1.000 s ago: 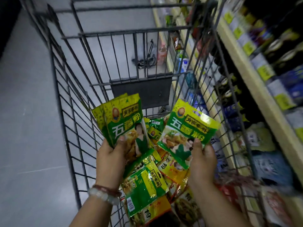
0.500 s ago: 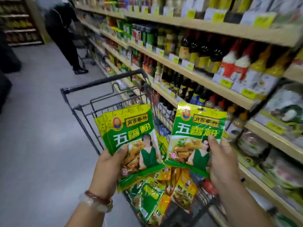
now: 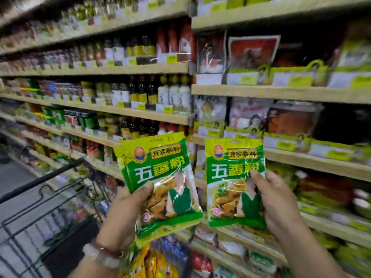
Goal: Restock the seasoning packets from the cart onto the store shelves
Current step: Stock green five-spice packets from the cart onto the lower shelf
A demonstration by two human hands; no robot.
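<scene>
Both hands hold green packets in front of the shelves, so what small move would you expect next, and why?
Probably the right hand reaches its packet toward the shelf of packets just behind it. Both hands already grip packets raised clear of the cart, and the left hand holds its packet further from that bay.

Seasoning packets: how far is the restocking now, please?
Done: nothing can be confirmed as placed; the shelves are blurred. In hand: the left hand grips one green packet, possibly more behind it; the right hand grips another green packet, both raised toward the shelves. Left: more packets lie in the cart.
</scene>
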